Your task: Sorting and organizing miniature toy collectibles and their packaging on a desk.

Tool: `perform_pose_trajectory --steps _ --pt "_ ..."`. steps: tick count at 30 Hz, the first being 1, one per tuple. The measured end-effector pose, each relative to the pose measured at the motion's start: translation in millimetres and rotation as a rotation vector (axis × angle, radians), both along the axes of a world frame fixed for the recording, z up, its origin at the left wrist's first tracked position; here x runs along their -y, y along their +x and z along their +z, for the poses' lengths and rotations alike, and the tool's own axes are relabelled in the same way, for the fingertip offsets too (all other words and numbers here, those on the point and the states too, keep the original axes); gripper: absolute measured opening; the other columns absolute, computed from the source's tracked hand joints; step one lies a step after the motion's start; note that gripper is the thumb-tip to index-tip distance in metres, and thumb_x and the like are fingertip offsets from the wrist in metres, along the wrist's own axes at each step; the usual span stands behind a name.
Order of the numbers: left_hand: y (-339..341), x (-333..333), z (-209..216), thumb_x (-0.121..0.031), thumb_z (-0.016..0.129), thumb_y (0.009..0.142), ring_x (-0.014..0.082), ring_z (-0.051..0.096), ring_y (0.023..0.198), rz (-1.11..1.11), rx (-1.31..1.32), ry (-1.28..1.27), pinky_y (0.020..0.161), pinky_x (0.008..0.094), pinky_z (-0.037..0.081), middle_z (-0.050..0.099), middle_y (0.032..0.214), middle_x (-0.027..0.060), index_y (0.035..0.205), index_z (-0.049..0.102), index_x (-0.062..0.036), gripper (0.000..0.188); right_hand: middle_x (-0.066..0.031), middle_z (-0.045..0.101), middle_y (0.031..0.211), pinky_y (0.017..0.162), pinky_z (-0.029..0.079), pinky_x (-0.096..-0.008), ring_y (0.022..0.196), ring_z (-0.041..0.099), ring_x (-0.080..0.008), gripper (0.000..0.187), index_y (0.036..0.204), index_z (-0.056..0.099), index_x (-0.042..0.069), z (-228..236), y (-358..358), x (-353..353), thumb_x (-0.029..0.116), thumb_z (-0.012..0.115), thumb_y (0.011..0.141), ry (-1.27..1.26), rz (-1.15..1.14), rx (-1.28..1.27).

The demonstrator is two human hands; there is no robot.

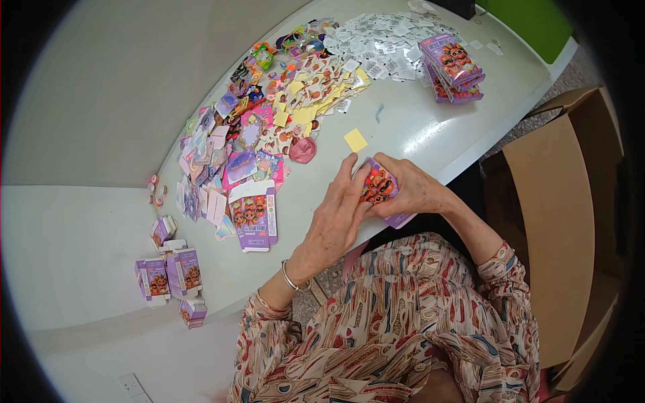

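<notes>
At the table's near edge, both my hands grip one small purple printed box [379,186] with orange cartoon figures. My left hand [334,218] presses on its left side, fingers stretched along it. Around the right side and top curls my right hand [418,189]. The lower end of the box shows below my hands; whether its flaps are closed is hidden. Just beyond my fingertips lies a yellow square of paper [355,140]. To the left, an open purple box [253,218] lies on the table with its white flap raised.
Piled along the far left are colourful cards [208,144], yellow-backed stickers [316,94], small toys [264,56] and white printed slips [379,43]. Filled-looking purple boxes [453,64] are stacked far right. Several more boxes [183,269] stand left. A cardboard carton [551,228] is at my right.
</notes>
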State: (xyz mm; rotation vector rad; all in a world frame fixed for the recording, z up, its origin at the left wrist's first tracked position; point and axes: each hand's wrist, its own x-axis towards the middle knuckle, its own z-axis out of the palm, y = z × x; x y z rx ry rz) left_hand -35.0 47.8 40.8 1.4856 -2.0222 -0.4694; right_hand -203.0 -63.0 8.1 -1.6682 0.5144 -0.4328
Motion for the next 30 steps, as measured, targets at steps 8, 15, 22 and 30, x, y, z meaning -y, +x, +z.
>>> perform_pose_trajectory --steps 8,15,22,30 --pt "-2 -5 -4 -0.007 0.052 0.096 0.0309 0.058 0.116 0.177 -0.662 0.188 0.093 0.0371 0.049 0.052 0.133 0.0234 0.135 0.043 -0.0001 0.04 -0.0117 0.067 0.086 0.072 0.052 -0.0336 0.076 0.065 -0.022 0.05 0.097 0.058 -0.001 -12 -2 1 0.028 0.083 0.065 0.066 0.08 0.057" --pt "19 9 8 -0.015 0.062 0.094 0.0075 0.061 0.088 0.273 -1.04 0.627 0.082 0.0241 0.049 0.068 0.106 0.0057 0.12 0.061 0.0029 0.031 -0.0107 0.067 0.086 0.073 0.052 -0.0326 0.077 0.065 -0.0203 0.05 0.098 0.059 0.0 -11 -3 0 0.029 0.083 0.065 0.07 0.118 -0.003" --pt "6 6 -6 -0.009 0.062 0.094 0.0074 0.061 0.088 0.291 -0.731 0.36 0.076 0.0222 0.049 0.07 0.1 0.0062 0.119 0.062 0.0037 0.028 -0.0103 0.066 0.086 0.073 0.051 -0.0326 0.076 0.063 -0.0202 0.052 0.099 0.058 0.0 -15 -4 0 0.028 0.083 0.064 0.047 0.116 -0.005" --pt "0 3 -4 -0.008 0.06 0.094 0.0055 0.059 0.075 0.28 -0.43 0.255 0.065 0.022 0.047 0.07 0.086 0.0048 0.116 0.064 0.0003 0.024 -0.0107 0.066 0.087 0.074 0.051 -0.0331 0.078 0.063 -0.0207 0.053 0.101 0.058 0.0 -16 -5 -1 0.028 0.083 0.064 0.071 0.139 0.002"
